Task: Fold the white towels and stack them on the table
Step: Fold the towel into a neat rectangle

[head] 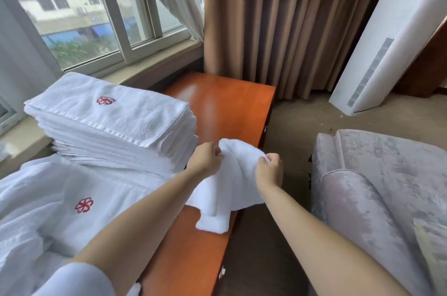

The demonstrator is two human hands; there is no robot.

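While both hands pinch a white towel (226,182), left grip (205,159) and right grip (269,171) clenched on its top edge, the folded towel stack (111,121) lies left of them on the worktop (217,102).

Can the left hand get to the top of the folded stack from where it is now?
Probably yes: the left hand is beside the folded stack, nothing between, but it grips the white towel.

Two bare forearms show, with no watch-like band or ring visible on them. The left arm (135,230) wears a short white sleeve (79,280) ending near the elbow; the right arm (312,235) shows no sleeve.
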